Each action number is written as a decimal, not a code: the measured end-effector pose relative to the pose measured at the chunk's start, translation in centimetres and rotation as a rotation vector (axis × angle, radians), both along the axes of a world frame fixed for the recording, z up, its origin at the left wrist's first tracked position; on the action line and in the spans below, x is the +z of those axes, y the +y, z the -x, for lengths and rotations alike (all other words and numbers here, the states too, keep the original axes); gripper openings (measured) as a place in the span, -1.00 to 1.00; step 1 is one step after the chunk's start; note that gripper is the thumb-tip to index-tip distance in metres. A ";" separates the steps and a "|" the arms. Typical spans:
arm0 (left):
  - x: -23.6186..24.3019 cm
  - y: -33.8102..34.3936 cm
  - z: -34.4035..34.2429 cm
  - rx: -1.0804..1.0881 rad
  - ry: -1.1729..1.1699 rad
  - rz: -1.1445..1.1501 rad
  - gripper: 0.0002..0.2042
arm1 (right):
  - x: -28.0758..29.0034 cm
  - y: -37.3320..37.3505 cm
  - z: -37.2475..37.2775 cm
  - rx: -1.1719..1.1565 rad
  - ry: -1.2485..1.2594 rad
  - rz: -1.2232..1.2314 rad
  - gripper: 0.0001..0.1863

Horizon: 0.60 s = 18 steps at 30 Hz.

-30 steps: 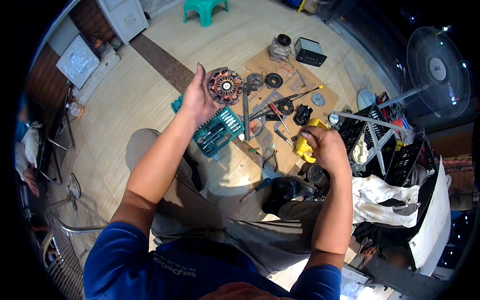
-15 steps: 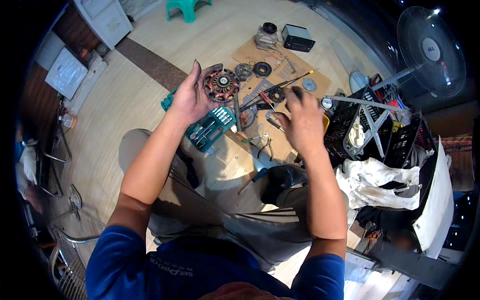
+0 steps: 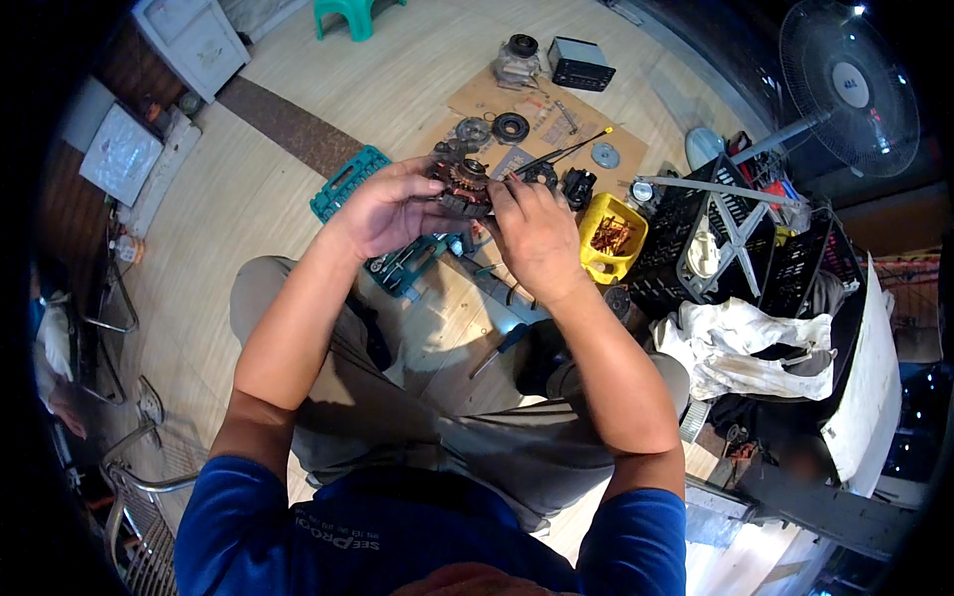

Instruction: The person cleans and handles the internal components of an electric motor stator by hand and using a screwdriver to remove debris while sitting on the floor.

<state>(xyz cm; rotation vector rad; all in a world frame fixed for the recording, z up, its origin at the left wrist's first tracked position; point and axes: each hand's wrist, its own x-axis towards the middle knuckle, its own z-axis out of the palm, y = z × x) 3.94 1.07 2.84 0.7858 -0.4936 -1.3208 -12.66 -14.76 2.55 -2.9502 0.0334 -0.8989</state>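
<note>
A round, dark part with copper windings and a ring on top (image 3: 463, 185) is held tilted above the cardboard. My left hand (image 3: 388, 207) has its fingers and thumb closed on its left side. My right hand (image 3: 532, 226) grips its right side, with fingertips partly hidden. Just right of my right hand sits a yellow plastic container (image 3: 613, 238) with copper-coloured pieces inside. Below my hands lies a teal socket set (image 3: 402, 273), partly covered by my arm and hands.
Cardboard (image 3: 621, 159) bears rings, tools and black parts. A boxy metal unit (image 3: 581, 62), standing fan (image 3: 850, 84), black crates (image 3: 671, 263) and white cloths (image 3: 745, 353) are on the right. A green stool (image 3: 353, 15) is at the back. A blurred person (image 3: 55, 338) is at far left.
My right hand has moved from beside the yellow container up and left onto the copper part. The part, earlier face-up in my left hand, is now tilted between both hands.
</note>
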 end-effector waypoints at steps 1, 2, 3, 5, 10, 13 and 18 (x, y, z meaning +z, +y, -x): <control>0.1 0.2 -0.1 -0.034 -0.054 -0.002 -0.53 | 0.0 0.0 0.1 0.021 0.008 -0.076 -0.60; 0.1 0.4 -0.3 -0.038 -0.095 -0.060 -0.53 | 0.0 -0.1 0.4 0.039 0.031 -0.147 -0.60; 0.2 0.5 -0.4 -0.046 -0.140 -0.097 -0.53 | 0.0 -0.1 0.5 0.052 0.035 -0.216 -0.60; 0.2 0.6 -0.7 -0.041 -0.265 -0.234 -0.52 | 0.0 0.0 0.5 0.073 0.020 -0.374 -0.67; -0.3 -0.2 -0.1 -0.042 -0.493 -0.468 -0.55 | 0.3 -0.8 0.0 -0.027 0.248 -1.186 -0.77; -1.3 -1.0 1.7 0.105 -0.260 -0.157 -0.58 | 0.5 -0.9 -0.2 0.015 0.272 -1.576 -0.73; -2.0 -1.6 2.6 0.147 -0.073 0.007 -0.59 | 0.8 -1.2 0.0 0.033 0.323 -1.752 -0.73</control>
